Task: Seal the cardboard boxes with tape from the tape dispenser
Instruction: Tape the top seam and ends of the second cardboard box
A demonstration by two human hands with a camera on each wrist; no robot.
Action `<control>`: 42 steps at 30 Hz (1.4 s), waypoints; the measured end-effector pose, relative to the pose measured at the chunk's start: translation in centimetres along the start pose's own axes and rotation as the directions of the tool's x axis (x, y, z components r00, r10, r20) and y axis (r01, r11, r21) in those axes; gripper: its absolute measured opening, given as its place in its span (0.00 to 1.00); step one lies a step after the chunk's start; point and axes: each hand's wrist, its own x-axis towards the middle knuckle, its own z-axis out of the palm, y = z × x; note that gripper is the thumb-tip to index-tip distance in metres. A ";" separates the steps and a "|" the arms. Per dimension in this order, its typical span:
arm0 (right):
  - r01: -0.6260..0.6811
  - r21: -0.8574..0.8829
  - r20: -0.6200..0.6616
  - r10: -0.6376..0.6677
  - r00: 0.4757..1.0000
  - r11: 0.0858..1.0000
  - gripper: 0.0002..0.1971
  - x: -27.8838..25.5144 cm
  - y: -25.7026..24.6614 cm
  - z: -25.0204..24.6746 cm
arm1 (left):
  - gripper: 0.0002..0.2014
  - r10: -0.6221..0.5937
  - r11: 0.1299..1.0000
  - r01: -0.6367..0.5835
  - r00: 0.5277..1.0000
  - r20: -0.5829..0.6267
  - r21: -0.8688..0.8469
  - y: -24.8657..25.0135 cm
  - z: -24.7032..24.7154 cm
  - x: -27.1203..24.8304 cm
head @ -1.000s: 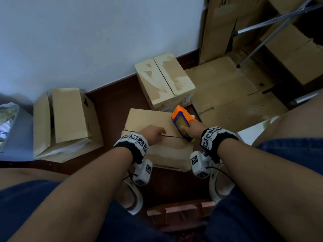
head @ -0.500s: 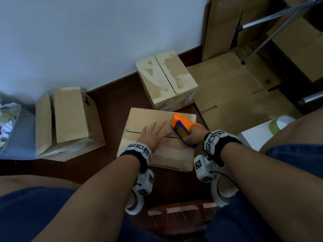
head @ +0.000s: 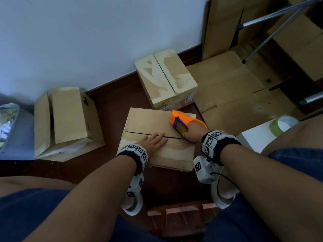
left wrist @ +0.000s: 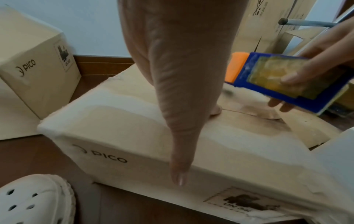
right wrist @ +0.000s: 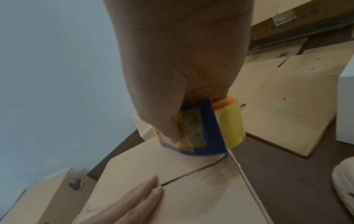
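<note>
A brown cardboard box (head: pixel 145 119) (left wrist: pixel 122 121) (right wrist: pixel 134 163) lies on the dark floor between my knees, its two top flaps meeting in an open seam. My left hand (head: pixel 153 141) (left wrist: pixel 184 84) (right wrist: pixel 138 201) lies flat on the box with straight fingers across the seam. My right hand (head: pixel 193 132) (right wrist: pixel 172 75) grips an orange and blue tape dispenser (head: pixel 180 122) (left wrist: pixel 287 77) (right wrist: pixel 201 128) with a yellowish roll, held at the seam's right end near the box edge.
A second box (head: pixel 166 79) stands behind by the wall and a third box (head: pixel 66 116) with loose flaps lies at the left. Flattened cardboard (head: pixel 232 88) covers the floor at the right. A white block (head: pixel 253 137) with a tape roll sits by my right knee.
My left hand went from a fist to flat fingers over the seam. The dispenser in my right hand shifted a little to the right, toward the box's right edge.
</note>
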 end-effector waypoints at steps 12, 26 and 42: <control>-0.028 -0.154 -0.280 -0.016 0.960 0.988 0.16 4.6 -0.2 -2.1 | 0.62 0.068 0.996 -0.076 0.989 -0.133 -0.056 0.9 -1.7 1.0; 0.013 -0.189 -0.112 -0.035 0.993 0.982 0.11 9.7 -3.6 -1.4 | 0.60 0.078 0.997 -0.074 0.986 -0.151 0.029 -3.1 -0.6 -1.2; -0.009 -0.144 -0.118 -0.008 0.993 0.989 0.15 9.4 -2.8 -0.8 | 0.58 0.096 0.995 -0.097 0.986 -0.136 0.004 -3.5 -0.4 -1.1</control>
